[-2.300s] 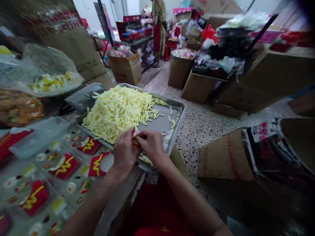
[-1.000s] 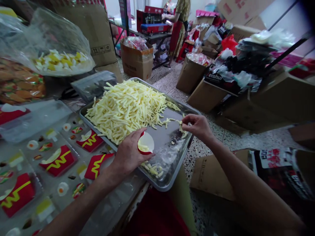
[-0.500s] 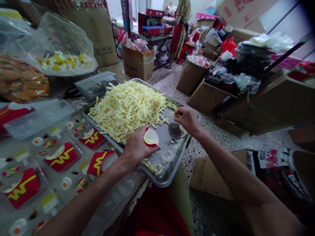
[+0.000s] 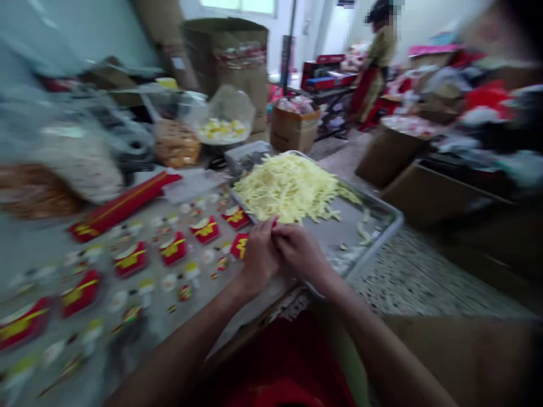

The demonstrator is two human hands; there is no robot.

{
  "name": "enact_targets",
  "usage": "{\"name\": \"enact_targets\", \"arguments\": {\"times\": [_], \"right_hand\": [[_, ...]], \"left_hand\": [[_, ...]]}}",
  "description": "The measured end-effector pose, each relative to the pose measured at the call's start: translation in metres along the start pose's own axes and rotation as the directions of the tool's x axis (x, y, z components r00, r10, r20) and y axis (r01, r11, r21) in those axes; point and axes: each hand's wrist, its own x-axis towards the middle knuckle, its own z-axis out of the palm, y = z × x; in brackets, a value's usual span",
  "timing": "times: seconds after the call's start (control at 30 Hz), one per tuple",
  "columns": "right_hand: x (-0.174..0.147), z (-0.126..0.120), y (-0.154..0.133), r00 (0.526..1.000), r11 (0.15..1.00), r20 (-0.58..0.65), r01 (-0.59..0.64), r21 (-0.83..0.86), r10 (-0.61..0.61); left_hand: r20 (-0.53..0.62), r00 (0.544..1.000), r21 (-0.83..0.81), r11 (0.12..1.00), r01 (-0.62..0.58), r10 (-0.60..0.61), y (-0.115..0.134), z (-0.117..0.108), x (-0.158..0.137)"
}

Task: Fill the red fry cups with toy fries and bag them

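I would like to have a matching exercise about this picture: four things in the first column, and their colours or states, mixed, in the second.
1. stick-shaped pieces
2. metal tray
3. flat cartons left of the tray
4. left hand and right hand

A. red with yellow markings
B. fingers close together
C. pale yellow, mostly heaped
D. grey, partly bare

Pairs: 1-C, 2-D, 3-A, 4-B

Fries (image 4: pixel 288 186) on tray (image 4: pixel 339 237), box (image 4: pixel 292 130) behind

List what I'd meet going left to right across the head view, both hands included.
Long red bundle, clear bag of yellow-and-white pieces, left hand, right hand, standing person, red bag.
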Motion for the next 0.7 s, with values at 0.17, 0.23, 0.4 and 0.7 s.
{"name": "enact_targets", "arguments": {"times": [0.17,0.23,0.4,0.7], "right_hand": [[0.013,0.044,-0.034,0.984,0.985,-0.054,0.173,0.018,-0.172],[0.024,0.078,-0.057,0.969,0.968,-0.014,0.249,0.020,-0.249],[0.028,0.144,-0.123,0.894,0.899,0.171,0.373,0.228,-0.415],[0.018,0.151,-0.049,0.947,0.963,0.197,0.231,0.138,-0.255]], "left_hand": [[-0.088,0.995,-0.005,0.999,0.036,-0.036,-0.029,-0.068,-0.043],[-0.159,0.985,0.007,0.997,0.074,-0.072,-0.048,-0.101,-0.064],[-0.358,0.891,-0.009,0.956,0.294,-0.278,-0.099,-0.200,-0.144],[-0.706,0.217,0.156,0.151,0.976,-0.674,-0.232,-0.447,-0.248]]}}
